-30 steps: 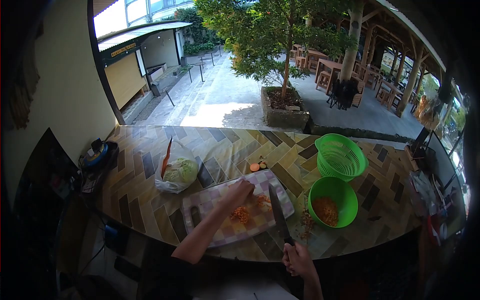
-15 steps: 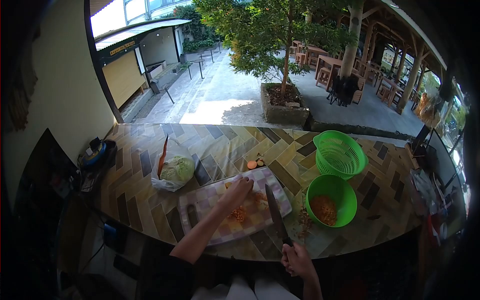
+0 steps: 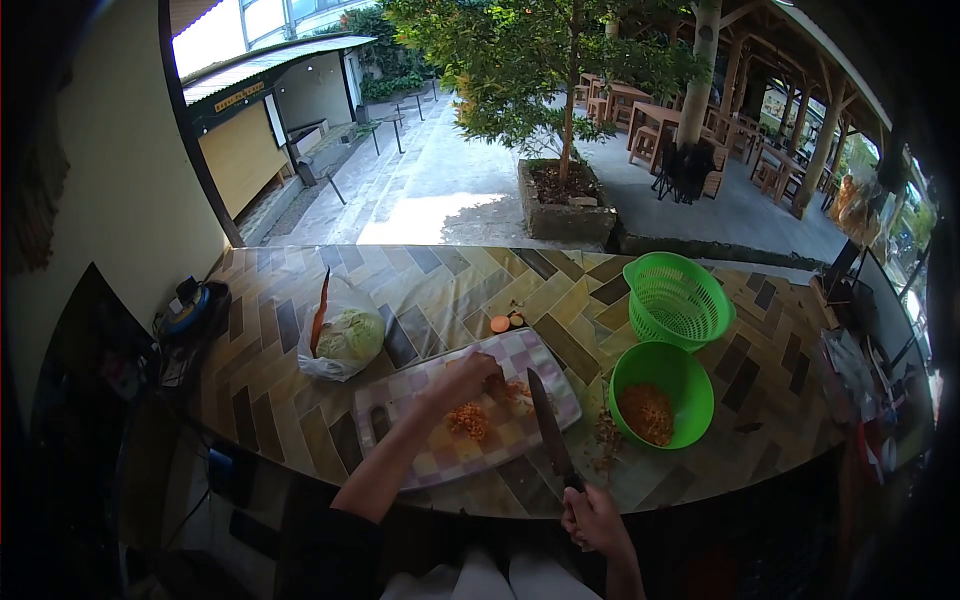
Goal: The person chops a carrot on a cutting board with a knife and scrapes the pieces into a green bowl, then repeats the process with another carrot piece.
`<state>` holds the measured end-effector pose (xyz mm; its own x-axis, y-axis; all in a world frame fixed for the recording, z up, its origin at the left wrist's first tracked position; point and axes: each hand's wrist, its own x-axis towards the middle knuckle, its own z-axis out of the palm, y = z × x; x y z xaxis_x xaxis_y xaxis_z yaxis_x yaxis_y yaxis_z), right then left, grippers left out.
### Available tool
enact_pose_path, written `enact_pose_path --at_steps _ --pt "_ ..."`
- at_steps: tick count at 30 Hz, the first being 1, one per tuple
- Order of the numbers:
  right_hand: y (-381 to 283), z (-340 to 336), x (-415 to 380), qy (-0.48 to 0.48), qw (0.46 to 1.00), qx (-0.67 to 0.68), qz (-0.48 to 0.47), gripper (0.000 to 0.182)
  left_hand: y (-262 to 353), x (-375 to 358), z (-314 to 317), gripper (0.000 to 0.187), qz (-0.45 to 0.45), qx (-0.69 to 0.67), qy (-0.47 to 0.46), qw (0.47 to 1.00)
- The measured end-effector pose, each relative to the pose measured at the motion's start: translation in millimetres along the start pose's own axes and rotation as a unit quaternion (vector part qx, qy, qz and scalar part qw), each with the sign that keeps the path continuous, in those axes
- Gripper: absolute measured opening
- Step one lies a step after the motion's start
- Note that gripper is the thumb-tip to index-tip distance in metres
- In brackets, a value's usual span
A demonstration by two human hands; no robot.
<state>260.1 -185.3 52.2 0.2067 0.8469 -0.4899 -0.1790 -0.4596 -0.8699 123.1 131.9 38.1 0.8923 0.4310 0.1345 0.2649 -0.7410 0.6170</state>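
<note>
A kitchen knife is in my right hand, its fingers wrapped round the black handle and its blade pointing up and away over the board's right side. My left hand is over the checkered cutting board, fingers curled downward; what they hold, if anything, is hidden. Chopped orange bits, which look like carrot, lie in a small heap below that hand. More scraps lie between it and the blade. To the right stands a green bowl with orange shreds or bits inside.
Behind the bowl stands a green colander. A plastic bag with a cabbage and a long carrot is left of the board. A round orange slice lies beyond the board, and peel scraps lie beside the bowl.
My left hand has shifted slightly down and right across the board, showing more of the chopped heap. My right hand and the knife stay almost in place.
</note>
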Motion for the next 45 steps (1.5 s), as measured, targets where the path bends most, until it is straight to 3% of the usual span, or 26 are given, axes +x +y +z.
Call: enact_pose_path --at_steps 7,13,19,25,32,39,45 --pt "5 0 2 -0.007 1.0 -0.005 -0.001 0.026 23 -2 -6 0.018 -0.063 -0.001 0.006 0.998" --pt "5 2 1 -0.012 1.0 -0.005 0.001 0.028 -1 1 18 0.021 -0.015 -0.017 0.113 0.993" --pt "0 5 -4 -0.008 1.0 -0.017 0.008 0.025 8 1 16 0.016 -0.071 -0.011 0.075 0.995" --pt "6 5 -4 -0.015 1.0 0.001 -0.003 0.025 1 3 31 0.011 -0.072 0.096 0.075 0.99" --pt "8 5 -4 -0.019 1.0 -0.002 -0.012 0.025 3 0 20 0.017 -0.095 0.004 0.092 0.991" --pt "2 13 -5 -0.028 0.999 -0.034 0.004 0.026 44 -51 -28 0.022 -0.148 0.01 0.099 0.984" --pt "0 31 -3 -0.083 0.993 -0.083 -0.004 0.028 43 -116 -18 0.018 -0.209 0.037 0.075 0.974"
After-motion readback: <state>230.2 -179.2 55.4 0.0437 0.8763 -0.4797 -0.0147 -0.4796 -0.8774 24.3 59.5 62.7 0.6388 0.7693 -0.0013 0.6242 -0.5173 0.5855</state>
